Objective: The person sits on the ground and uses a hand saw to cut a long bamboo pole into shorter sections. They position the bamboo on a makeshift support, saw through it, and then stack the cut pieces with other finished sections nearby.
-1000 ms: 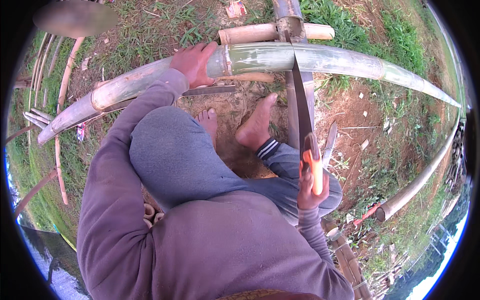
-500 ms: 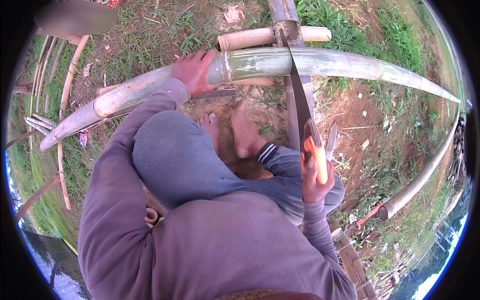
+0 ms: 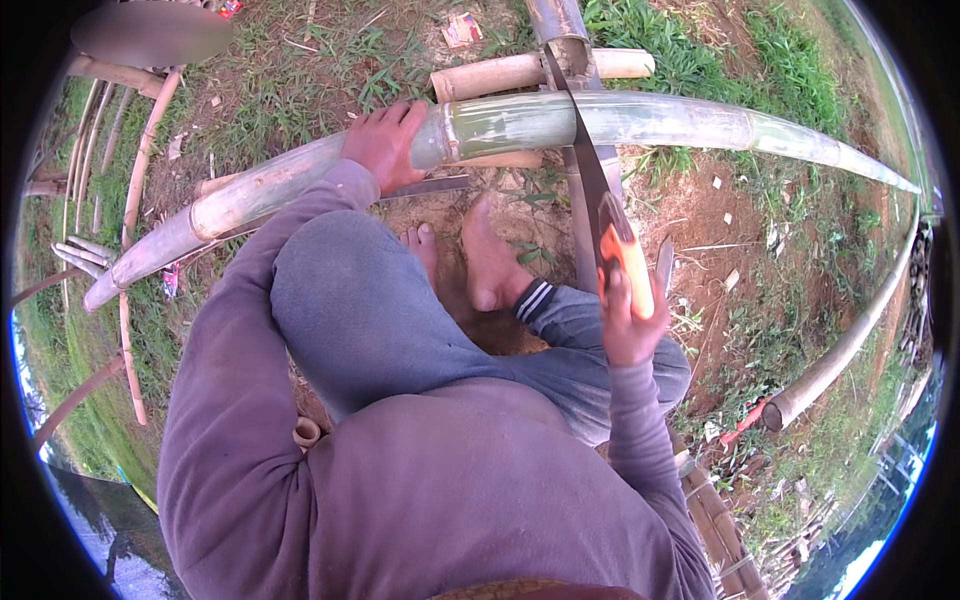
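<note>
A long, thick green bamboo pole [image 3: 680, 120] lies across in front of me from left to far right. My left hand [image 3: 388, 148] rests over it with fingers wrapped on its top, left of a joint ring. In my right hand [image 3: 634, 325] is a handsaw [image 3: 591, 165], gripped by its orange handle. The dark blade crosses the bamboo at a steep slant, its teeth against the pole. Under the crossing stands a bamboo support [image 3: 586, 215] running away from me. I cannot make out how deep any cut is.
A shorter bamboo piece [image 3: 490, 78] lies crosswise beyond the pole. Upright to my right is a knife-like blade [image 3: 665, 262]. Another bamboo pole [image 3: 840, 350] lies farther right, near a red-handled tool [image 3: 745, 425]. Thin poles form a frame [image 3: 130, 220] at left. My bare feet [image 3: 490, 255] are below.
My right hand and the saw have moved slightly forward, away from my body, along the cut line. My left hand stays on the bamboo.
</note>
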Motion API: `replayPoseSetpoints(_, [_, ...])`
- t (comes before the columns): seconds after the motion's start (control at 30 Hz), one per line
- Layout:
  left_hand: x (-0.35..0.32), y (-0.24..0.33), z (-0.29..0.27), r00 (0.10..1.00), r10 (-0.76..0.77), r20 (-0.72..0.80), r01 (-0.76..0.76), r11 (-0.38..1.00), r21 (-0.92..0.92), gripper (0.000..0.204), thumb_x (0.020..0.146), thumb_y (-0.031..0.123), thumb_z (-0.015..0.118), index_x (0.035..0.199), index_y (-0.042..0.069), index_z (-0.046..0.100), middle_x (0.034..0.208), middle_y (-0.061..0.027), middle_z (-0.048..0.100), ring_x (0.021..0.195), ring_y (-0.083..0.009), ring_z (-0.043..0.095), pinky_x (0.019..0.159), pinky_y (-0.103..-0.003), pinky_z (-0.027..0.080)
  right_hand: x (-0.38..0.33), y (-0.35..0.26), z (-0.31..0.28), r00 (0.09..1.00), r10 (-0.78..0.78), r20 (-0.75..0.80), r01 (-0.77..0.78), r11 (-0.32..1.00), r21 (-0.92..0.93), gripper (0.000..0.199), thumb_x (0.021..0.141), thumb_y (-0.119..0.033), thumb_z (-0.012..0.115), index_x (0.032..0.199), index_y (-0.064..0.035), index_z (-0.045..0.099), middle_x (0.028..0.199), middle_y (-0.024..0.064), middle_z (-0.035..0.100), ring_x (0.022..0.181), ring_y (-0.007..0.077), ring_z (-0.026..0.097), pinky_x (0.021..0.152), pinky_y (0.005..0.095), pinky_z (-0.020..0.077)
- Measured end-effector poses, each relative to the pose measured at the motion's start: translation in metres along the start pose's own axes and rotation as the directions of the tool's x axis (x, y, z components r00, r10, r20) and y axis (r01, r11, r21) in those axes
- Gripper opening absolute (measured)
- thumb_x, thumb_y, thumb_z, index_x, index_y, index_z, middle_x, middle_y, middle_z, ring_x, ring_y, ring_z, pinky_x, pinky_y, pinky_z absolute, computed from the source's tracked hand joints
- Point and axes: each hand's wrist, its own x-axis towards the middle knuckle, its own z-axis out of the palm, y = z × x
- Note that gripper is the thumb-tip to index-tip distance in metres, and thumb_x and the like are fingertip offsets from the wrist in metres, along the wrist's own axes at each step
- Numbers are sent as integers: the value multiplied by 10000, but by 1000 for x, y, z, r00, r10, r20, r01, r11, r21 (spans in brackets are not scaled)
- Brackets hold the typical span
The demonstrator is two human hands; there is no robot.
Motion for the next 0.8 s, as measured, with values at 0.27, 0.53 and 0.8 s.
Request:
replayPoseSetpoints(0.27, [5,8,7,999,22,36,-21,1000,-17,978,709,361,903,1509,129,393,1418,-135,572,1291,-359,584,1085,-509,462,12,4,-5,996,87,25,-85,994,-75,211,994,-168,741,987,28,663,844,69,703,725,98,614,653,280,504])
replayPoseSetpoints(0.53, [-1,2,4,1000,-13,22,13,1000,10,974,718,381,908,1511,145,394,1441,-134,559,1310,-359,574,1087,-509,463,-12,-9,-13,995,103,-2,-103,993,52,165,982,-112,748,1024,32,680,821,34,679,730,75,592,646,256,481])
replayPoseSetpoints(0.8, [7,12,8,1000,10,0,-10,1000,7,903,723,359,901,1461,154,423,1414,-123,573,1299,-351,585,1080,-510,469,23,23,9,999,32,11,-32,999,-2,187,995,-149,741,980,18,658,815,60,689,702,74,584,624,258,484])
